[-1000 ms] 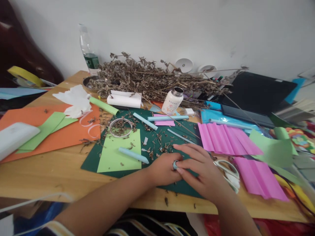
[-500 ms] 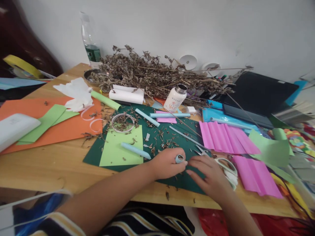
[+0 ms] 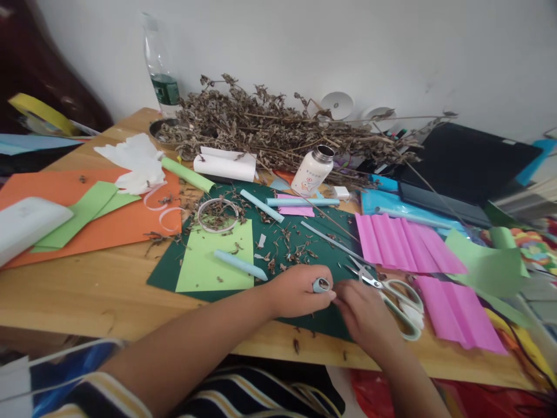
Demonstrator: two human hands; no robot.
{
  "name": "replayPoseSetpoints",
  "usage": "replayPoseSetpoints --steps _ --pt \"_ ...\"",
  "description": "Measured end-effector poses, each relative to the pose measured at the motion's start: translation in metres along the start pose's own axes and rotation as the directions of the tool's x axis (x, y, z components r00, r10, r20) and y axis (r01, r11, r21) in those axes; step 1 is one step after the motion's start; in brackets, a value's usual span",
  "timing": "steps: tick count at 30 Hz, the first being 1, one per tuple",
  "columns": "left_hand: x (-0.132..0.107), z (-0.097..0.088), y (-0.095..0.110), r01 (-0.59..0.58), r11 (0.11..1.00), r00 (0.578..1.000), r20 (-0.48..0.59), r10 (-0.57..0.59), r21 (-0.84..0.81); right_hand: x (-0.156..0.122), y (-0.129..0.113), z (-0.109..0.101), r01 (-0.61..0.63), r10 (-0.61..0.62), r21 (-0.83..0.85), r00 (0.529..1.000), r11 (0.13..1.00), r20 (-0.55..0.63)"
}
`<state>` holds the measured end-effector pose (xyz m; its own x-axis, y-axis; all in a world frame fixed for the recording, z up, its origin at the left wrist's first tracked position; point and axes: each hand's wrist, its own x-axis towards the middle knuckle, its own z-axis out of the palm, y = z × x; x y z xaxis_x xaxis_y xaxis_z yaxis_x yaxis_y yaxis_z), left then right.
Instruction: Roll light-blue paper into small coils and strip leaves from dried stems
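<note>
My left hand (image 3: 292, 292) is closed round a small rolled tube of light blue paper (image 3: 321, 285), whose open end shows beside my thumb. My right hand (image 3: 363, 313) lies just to its right on the dark green sheet (image 3: 165, 268), fingertips pinched against the tube's end. White-handled scissors (image 3: 394, 295) lie open right of my right hand. Another blue paper roll (image 3: 240, 265) rests on the light green sheet (image 3: 215, 264) to the left of my left hand.
Dried brown branches (image 3: 270, 130) pile along the back, crumbs scattered on the green sheet. A white bottle (image 3: 312, 170), tape ring (image 3: 217, 214), pleated pink paper (image 3: 404, 244), orange paper (image 3: 104, 223), a plastic bottle (image 3: 160, 75) and a black laptop (image 3: 461, 165) crowd the wooden table (image 3: 87, 302).
My right hand has drawn back from lying over the left hand toward me, its fingers curling to the tube's end. The scissors, covered before, now show. The view shifted slightly.
</note>
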<state>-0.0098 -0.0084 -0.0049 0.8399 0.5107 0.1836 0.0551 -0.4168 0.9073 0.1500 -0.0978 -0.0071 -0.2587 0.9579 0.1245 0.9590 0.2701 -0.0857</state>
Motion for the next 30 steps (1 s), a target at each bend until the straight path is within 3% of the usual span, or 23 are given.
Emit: replayPoseSetpoints --steps 2,4,6,9,11,15,19,22,26,30 --pt "0.000 -0.001 0.000 -0.011 1.000 1.000 0.005 0.011 -0.011 0.003 0.005 -0.009 -0.039 0.059 0.133 0.988 0.990 -0.144" --pt "0.000 -0.001 0.000 -0.023 0.999 1.000 0.014 0.023 -0.030 0.009 0.003 -0.020 -0.068 0.175 0.303 0.924 0.951 -0.341" --pt "0.000 -0.002 -0.001 -0.032 0.999 0.999 0.018 0.033 -0.043 0.018 -0.006 -0.029 -0.030 0.255 0.445 0.854 0.895 -0.454" --pt "0.001 -0.002 -0.004 -0.032 0.999 0.999 0.039 0.033 -0.033 0.033 -0.027 -0.036 0.062 0.165 0.507 0.906 0.860 -0.391" --pt "0.001 -0.002 -0.004 -0.037 0.999 0.996 0.078 0.039 -0.028 0.040 -0.037 -0.037 0.060 0.115 0.503 0.944 0.862 -0.309" --pt "0.002 -0.004 -0.001 -0.103 0.994 0.983 0.150 0.109 -0.047 0.039 -0.036 -0.037 0.079 0.045 0.468 0.968 0.880 -0.247" --pt "0.002 -0.003 -0.003 -0.146 0.986 0.986 0.063 0.151 -0.083 0.034 -0.028 -0.043 0.207 -0.122 0.279 0.948 0.938 -0.295" --pt "0.002 -0.002 -0.009 -0.153 0.978 0.987 0.019 0.157 -0.139 0.035 -0.029 -0.051 0.191 -0.148 0.179 0.962 0.965 -0.230" --pt "0.000 -0.001 -0.013 -0.162 0.958 0.986 0.005 0.168 -0.238 0.043 -0.034 -0.060 0.154 -0.133 0.186 0.984 0.970 -0.118" --pt "0.001 -0.001 -0.008 -0.051 0.926 0.997 -0.066 0.028 -0.374 0.045 -0.029 -0.066 0.154 -0.146 0.265 0.988 0.952 -0.048"
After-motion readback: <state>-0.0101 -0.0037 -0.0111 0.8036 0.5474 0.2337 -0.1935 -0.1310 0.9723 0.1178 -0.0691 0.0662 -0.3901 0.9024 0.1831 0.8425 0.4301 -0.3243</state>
